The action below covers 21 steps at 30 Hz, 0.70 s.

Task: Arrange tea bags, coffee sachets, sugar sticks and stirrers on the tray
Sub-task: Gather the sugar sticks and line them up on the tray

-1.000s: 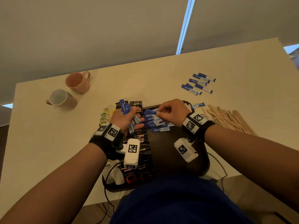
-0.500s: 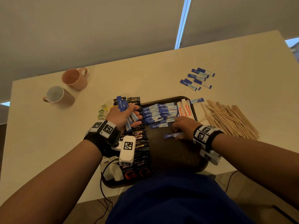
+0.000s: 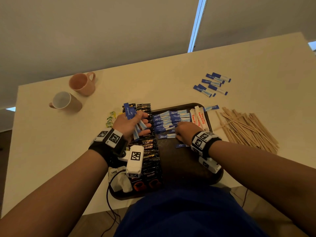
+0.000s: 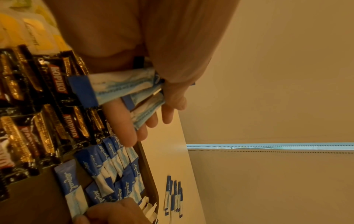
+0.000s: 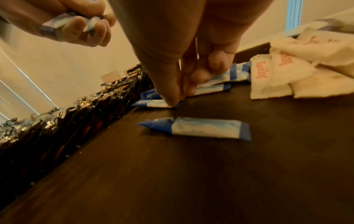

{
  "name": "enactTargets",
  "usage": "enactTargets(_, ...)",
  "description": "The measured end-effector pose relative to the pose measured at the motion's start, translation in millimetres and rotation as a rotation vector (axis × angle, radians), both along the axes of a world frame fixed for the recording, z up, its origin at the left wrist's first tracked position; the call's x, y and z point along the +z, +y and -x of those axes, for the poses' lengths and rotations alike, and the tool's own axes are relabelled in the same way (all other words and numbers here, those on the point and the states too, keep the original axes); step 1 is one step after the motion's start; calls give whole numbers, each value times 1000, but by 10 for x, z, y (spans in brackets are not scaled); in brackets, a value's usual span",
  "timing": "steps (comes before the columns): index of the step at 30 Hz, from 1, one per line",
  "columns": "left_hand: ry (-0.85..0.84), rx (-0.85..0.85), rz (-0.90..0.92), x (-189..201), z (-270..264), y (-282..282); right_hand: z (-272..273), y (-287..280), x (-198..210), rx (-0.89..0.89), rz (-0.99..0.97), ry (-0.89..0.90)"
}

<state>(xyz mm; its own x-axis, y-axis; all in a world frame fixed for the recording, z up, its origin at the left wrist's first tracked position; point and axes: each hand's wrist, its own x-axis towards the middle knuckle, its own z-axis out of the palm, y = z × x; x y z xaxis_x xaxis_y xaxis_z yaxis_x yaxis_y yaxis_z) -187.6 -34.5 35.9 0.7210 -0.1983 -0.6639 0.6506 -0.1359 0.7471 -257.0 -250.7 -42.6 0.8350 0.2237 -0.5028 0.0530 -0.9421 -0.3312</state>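
My left hand (image 3: 136,124) grips a bundle of blue sugar sticks (image 4: 126,91) above the row of black coffee sachets (image 3: 151,156) on the left side of the dark tray (image 3: 179,168). A row of blue sugar sticks (image 3: 171,119) lies across the tray's far end, next to white sachets with red print (image 3: 199,118). My right hand (image 3: 181,132) reaches down to the row's near end, and its thumb and fingertips pinch the end of one blue sugar stick (image 5: 153,103). Another blue stick (image 5: 201,128) lies loose on the tray just below that hand.
Wooden stirrers (image 3: 246,127) are piled on the table right of the tray. Several blue sticks (image 3: 212,84) lie farther back on the right. Two mugs (image 3: 83,83) (image 3: 65,101) stand at the far left. Yellow-green tea bags (image 3: 110,118) sit left of the tray.
My right hand left the bundle in my left hand, came down onto the tray, left one stick lying loose, and shifted up-left to the stick at the row's near end. The left hand stayed put.
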Motion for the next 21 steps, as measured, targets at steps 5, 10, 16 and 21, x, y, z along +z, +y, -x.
enactTargets(5,4,14,7,6,-5,5,-1,-45,48,-27,-36,-13)
enactTargets(10,2,7,0,1,-8,-16,-15,3,60,26,13,12)
enactTargets(16,0,16,3,11,-12,-16,-74,50,38,-26,53,17)
enactTargets(21,-2,7,24,-22,-1,-2,6,-138,141,-21,9,78)
